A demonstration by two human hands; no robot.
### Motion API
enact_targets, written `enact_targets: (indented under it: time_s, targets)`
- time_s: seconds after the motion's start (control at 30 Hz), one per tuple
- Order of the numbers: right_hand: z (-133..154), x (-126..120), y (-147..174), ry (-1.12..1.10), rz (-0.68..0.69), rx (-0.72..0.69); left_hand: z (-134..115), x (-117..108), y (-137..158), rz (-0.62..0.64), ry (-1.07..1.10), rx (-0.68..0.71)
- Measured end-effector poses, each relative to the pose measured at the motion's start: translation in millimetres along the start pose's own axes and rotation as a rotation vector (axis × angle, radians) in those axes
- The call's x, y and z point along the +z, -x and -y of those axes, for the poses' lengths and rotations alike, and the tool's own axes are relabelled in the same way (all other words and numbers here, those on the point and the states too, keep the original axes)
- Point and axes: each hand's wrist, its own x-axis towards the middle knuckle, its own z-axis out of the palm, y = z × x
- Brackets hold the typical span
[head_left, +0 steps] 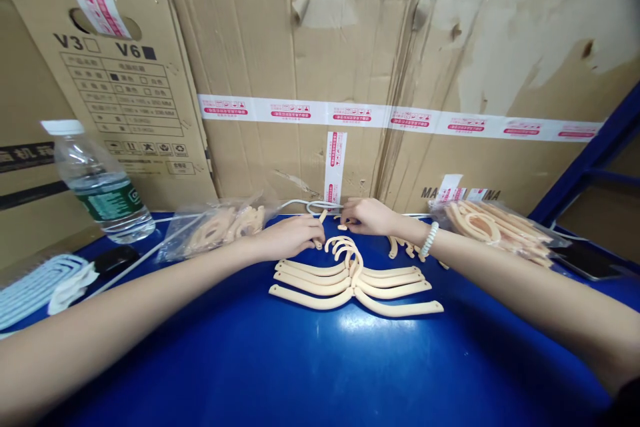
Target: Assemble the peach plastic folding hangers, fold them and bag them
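Note:
My left hand (294,236) is at the back of the blue table, its fingers curled around a small beige plastic piece (323,216) whose end sticks up past the fingertips. To its right, my right hand (369,216) is bent downward with fingers pinched together; what lies in them is hidden. Just below those fingers is another small beige piece (343,227). In front of both hands, several beige plastic hangers (320,301) lie overlapped in a row, hooks pointing to the back. More loose beige parts (393,247) are scattered beneath my right forearm.
Clear bags of beige parts lie at left (220,230) and right (493,223). A water bottle (107,190), a light-blue slotted object (43,287) and a black item (116,260) stand left. A phone (590,263) lies right. Cardboard (295,160) walls the back, with a white cable (300,203) before it.

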Motion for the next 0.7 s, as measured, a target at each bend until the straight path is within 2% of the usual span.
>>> enact_targets:
  time_s: [0.13, 0.23, 0.37, 0.43, 0.53, 0.6, 0.7]
  targets:
    - [6, 0, 16, -0.069, -0.247, 0.199, -1, 3, 7, -0.073, -0.014, -0.037]
    - [22, -3, 33, -0.152, -0.44, 0.345, -8, 2, 18, -0.164, -0.014, -0.1]
    - [59, -10, 58, -0.32, -0.597, 0.454, -40, -3, 33, -0.316, 0.064, -0.178]
    - [81, -11, 68, -0.539, -0.711, 0.499, -65, -6, 36, -0.448, 0.317, -0.28]
    - [114, -8, 79, -0.761, -0.818, 0.519, -101, -10, 35, -0.499, 0.729, -0.434]
    - [131, -2, 84, -0.846, -0.818, 0.511, -116, -10, 33, -0.528, 0.857, -0.511]
    - [145, 7, 93, -0.91, -0.774, 0.456, -121, -4, 31, -0.549, 0.99, -0.595]
